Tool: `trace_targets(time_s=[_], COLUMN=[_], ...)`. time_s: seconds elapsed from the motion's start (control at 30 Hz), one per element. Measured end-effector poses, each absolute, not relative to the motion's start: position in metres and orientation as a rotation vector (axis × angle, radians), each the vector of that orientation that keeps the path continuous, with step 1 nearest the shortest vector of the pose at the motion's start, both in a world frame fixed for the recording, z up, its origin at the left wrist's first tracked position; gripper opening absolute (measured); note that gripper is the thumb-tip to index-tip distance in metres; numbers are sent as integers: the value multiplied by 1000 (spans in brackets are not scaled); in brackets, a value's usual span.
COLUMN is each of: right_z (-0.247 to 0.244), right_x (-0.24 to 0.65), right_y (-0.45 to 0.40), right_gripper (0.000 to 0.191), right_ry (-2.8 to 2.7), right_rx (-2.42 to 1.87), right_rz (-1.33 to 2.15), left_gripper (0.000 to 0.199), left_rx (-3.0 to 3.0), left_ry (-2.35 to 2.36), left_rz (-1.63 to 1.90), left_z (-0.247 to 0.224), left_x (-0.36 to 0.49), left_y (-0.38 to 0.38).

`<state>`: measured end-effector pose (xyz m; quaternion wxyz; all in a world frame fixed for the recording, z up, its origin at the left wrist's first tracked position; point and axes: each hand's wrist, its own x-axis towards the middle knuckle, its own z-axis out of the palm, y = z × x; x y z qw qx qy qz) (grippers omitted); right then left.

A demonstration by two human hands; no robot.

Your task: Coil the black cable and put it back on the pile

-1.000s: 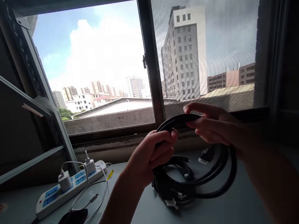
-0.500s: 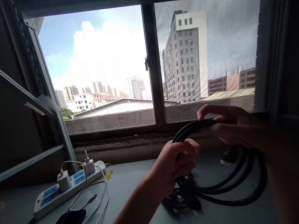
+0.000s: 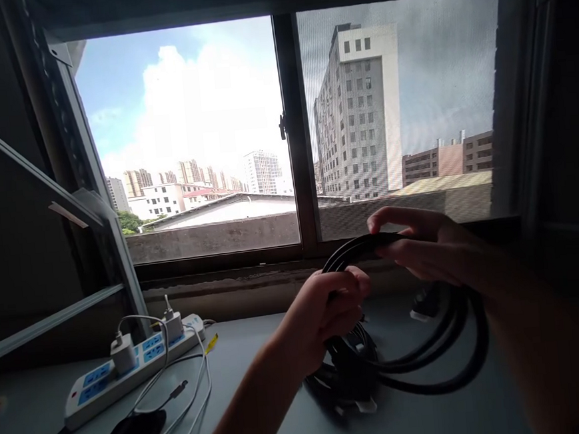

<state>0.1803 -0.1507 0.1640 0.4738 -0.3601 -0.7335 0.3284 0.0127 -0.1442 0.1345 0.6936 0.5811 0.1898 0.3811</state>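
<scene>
Black cable coil (image 3: 436,386) is up in both hands above the grey desk (image 3: 264,406), in front of the window (image 3: 301,176). Left hand (image 3: 334,310) is closed round the left side of the loops, fingers curled in. Right hand (image 3: 440,252) has a narrow hold at the top right, index finger arched over the strands, thumb side below; exact fingertip contact too dark to tell. Several thick turns, bunched at the top, fanned apart on the lower right. Cable reads as bendy but springy, probably moderate in weight, smooth jacket, not very slippery; not fragile along its length, plug ends likely the weak spot. Best hold is probably all turns together, one hand per side, since a loose pinch could let a turn spring out. Dark connector with a pale end (image 3: 424,305) sits by the right of the loops; another pale plug end (image 3: 367,406) is low, under the left hand. Thinner black cables (image 3: 367,344) lie behind and below that hand; which plug belongs to which cable, cannot tell. Off to the left: power strip (image 3: 131,373) with white chargers, pale cords, and dark phone (image 3: 136,433).
</scene>
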Motion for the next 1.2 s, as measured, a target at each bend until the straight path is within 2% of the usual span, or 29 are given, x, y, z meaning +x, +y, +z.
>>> trace_targets(time_s=[0.2, 0.8, 0.93, 1.07, 1.2], right_z=[162, 164, 163, 159, 162], right_x=[180, 186, 196, 206, 212], right_y=[-152, -154, -154, -158, -164], right_gripper=[22, 20, 27, 25, 28], right_ry=[-1752, -1792, -1830, -2030, -2144], right_rx=[-875, -948, -1101, -1316, -1242], right_rz=[738, 651, 614, 508, 350], left_gripper=[15, 9, 4, 4, 3], left_rx=[1312, 1271, 1185, 998, 1026], left_ry=[414, 442, 472, 496, 440], left_rz=[836, 900, 917, 920, 675], left_z=[137, 131, 114, 80, 77], left_x=[10, 20, 39, 68, 72], left_y=[-148, -146, -142, -140, -144])
